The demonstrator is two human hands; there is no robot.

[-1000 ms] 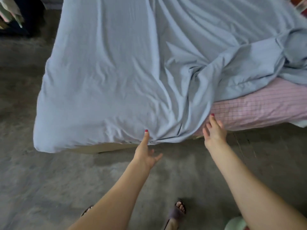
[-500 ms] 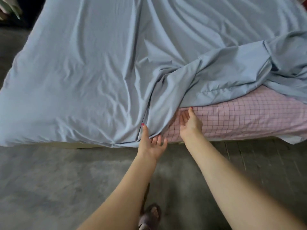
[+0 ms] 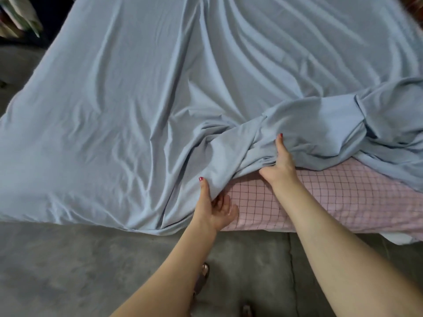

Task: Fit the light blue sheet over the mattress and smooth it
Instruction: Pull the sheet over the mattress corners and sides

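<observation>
Both hands pinch the sheet's (image 3: 142, 92) bunched edge, the left hand (image 3: 214, 208) low and the right hand (image 3: 280, 167) higher, likely to draw it over the bare pink mattress (image 3: 332, 202).

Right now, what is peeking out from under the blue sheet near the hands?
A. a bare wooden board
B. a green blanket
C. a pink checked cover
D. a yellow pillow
C: a pink checked cover shows on the bed where the blue sheet is bunched up and has not been pulled over.
</observation>
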